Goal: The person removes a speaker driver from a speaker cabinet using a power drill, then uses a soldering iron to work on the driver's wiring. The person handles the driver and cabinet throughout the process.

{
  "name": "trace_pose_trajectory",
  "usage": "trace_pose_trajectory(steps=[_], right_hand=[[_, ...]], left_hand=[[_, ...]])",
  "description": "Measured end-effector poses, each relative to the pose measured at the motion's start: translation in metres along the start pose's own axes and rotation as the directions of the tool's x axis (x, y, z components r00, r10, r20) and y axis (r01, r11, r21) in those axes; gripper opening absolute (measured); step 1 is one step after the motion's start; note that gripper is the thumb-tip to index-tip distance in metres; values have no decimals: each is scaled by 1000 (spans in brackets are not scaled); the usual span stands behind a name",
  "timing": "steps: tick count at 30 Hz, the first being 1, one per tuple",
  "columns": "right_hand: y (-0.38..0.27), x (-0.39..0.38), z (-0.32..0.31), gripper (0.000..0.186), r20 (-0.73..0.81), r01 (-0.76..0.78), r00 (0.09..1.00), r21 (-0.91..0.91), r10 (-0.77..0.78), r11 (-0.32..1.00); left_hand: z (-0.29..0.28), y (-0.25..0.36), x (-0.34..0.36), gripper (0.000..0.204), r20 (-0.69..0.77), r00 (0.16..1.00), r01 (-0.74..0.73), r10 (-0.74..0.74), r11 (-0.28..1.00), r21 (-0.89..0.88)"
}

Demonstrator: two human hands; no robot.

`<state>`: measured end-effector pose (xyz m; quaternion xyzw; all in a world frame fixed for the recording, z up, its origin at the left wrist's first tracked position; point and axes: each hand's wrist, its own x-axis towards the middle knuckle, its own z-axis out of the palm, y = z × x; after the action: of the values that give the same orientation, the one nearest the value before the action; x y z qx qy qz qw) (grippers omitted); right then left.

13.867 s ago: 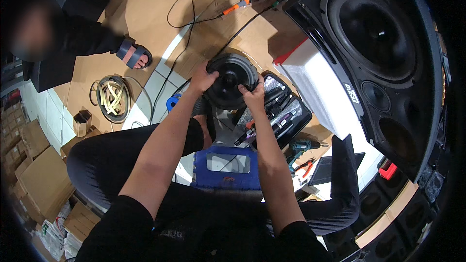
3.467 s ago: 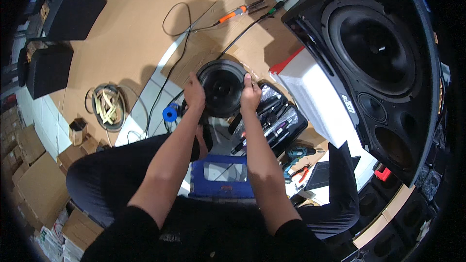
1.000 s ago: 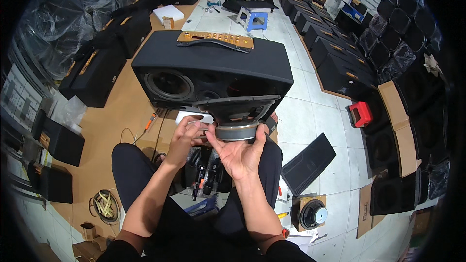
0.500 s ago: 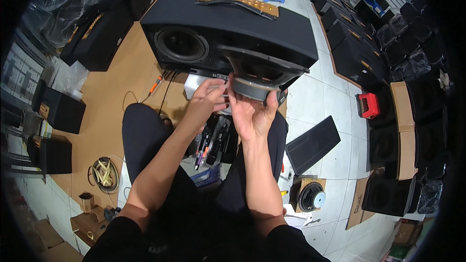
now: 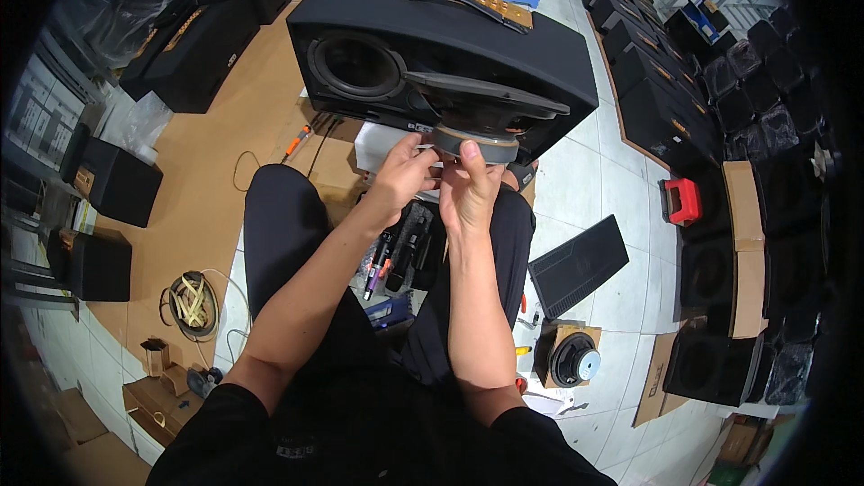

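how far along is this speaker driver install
Done: the left driver already sits in the speaker cabinet. In hand: the left hand and right hand hold the loose driver by its magnet at the cabinet front, cone toward the cabinet. Left: it is not seated yet, its frame tilted in front of the baffle. Whether any wires are connected cannot be seen.

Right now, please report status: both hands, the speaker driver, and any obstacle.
Left hand and right hand both grip the speaker driver. Driver held up against black speaker cabinet. Nothing visible between them.
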<state>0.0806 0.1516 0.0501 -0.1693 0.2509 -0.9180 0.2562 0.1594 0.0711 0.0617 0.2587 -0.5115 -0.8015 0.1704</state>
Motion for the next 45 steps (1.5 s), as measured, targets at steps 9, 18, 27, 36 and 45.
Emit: trace_pose_trajectory(steps=[9,18,27,36,45], right_hand=[[0,-2,10,76,-7,32,999,-45,-32,998],[4,0,12,89,-8,105,994,-158,-107,982],[8,-4,16,107,25,235,969,-382,-244,894],[4,-6,15,113,86,307,947,-520,-309,797],[-6,-11,20,119,142,342,935,-597,-324,725]], left_hand=[[-15,6,0,32,-104,991,-87,86,996,-4],[-28,23,4,38,-163,948,-284,273,958,-49],[-21,31,-8,52,-89,963,-268,255,938,-218],[-26,24,-3,50,-26,974,-221,225,914,-339],[-28,32,-8,62,-30,993,-111,112,840,-531]])
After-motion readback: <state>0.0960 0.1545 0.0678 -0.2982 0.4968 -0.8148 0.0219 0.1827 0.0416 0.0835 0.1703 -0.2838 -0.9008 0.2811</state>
